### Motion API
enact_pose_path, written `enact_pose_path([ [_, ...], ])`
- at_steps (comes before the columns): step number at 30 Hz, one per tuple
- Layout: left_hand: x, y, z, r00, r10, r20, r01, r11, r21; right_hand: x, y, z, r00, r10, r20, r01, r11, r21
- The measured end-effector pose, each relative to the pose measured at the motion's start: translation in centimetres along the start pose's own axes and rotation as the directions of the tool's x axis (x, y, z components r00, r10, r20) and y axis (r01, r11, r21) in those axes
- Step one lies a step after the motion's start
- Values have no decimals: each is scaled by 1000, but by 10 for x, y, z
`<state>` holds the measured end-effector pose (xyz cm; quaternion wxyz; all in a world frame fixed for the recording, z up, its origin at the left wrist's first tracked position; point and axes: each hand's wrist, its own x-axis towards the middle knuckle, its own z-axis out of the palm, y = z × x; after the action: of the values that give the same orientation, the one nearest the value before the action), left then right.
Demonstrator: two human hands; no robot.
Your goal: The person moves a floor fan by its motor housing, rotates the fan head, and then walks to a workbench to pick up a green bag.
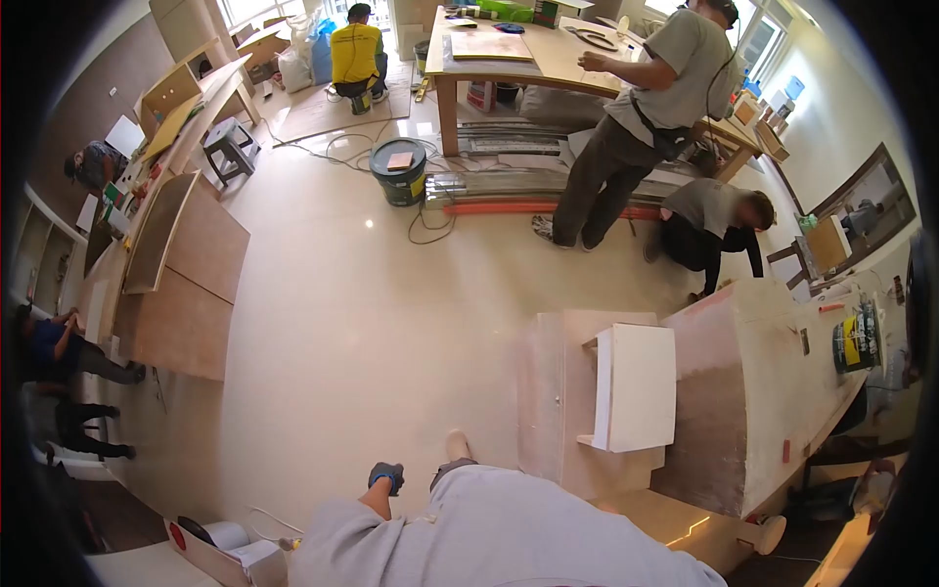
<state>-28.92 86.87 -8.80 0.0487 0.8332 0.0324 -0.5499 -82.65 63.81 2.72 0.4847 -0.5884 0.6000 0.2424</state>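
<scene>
My left hand (387,477), in a dark work glove with a blue cuff, hangs low beside my grey shirt (489,528). Its fingers look curled in, and no object sticks out of it. Bare floor lies just beyond that hand, with one of my shoes (458,445) to its right. My right hand is out of sight. Ahead on the right, a white-topped wooden piece (636,387) lies on pale boards (548,391), against a large curved panel (753,391).
A lidded bucket (398,174) stands on the glossy floor (333,293), with cables trailing around it. A person (646,108) stands at a worktable (479,59); another person (714,225) crouches nearby. Wooden panels (186,303) stand at left. A grey stool (231,147) is farther back.
</scene>
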Motion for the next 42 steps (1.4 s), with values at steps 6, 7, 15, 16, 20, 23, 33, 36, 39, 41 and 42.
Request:
enact_pose_path([
  [6,19,144,-74,902,433,-9,-391,825,408,84,-107,-13,995,-14,-100,35,975,220],
  [7,-4,181,-96,880,471,56,-454,802,389,112,-113,-9,988,-1,-156,50,950,307],
  [15,-37,295,-187,415,823,-388,-726,557,403,170,-273,-96,942,-309,-134,313,950,10],
  [16,-52,291,-191,505,717,-480,-694,668,268,191,-273,-110,913,-404,-66,388,906,-170],
  [20,33,216,-183,666,612,-426,-389,773,502,230,-351,-175,890,-431,151,453,793,-408],
  [23,-3,158,-167,899,101,-426,-118,993,-15,265,-430,-211,958,-242,156,287,857,-429],
  [33,84,98,-186,992,-5,-124,9,1000,30,407,-626,-190,836,-542,84,524,744,-415],
  [36,119,136,-275,962,260,-89,-191,866,461,343,-704,-155,903,-429,15,406,841,-357],
  [39,150,192,-377,897,439,-55,-269,640,720,309,-765,-121,889,-452,-71,387,826,-410],
  [41,174,228,-448,847,525,-82,-256,538,803,310,-786,-110,801,-574,-171,482,787,-386],
  [42,193,240,-481,816,570,-93,-266,513,816,323,-788,-100,708,-665,-238,567,736,-369],
])
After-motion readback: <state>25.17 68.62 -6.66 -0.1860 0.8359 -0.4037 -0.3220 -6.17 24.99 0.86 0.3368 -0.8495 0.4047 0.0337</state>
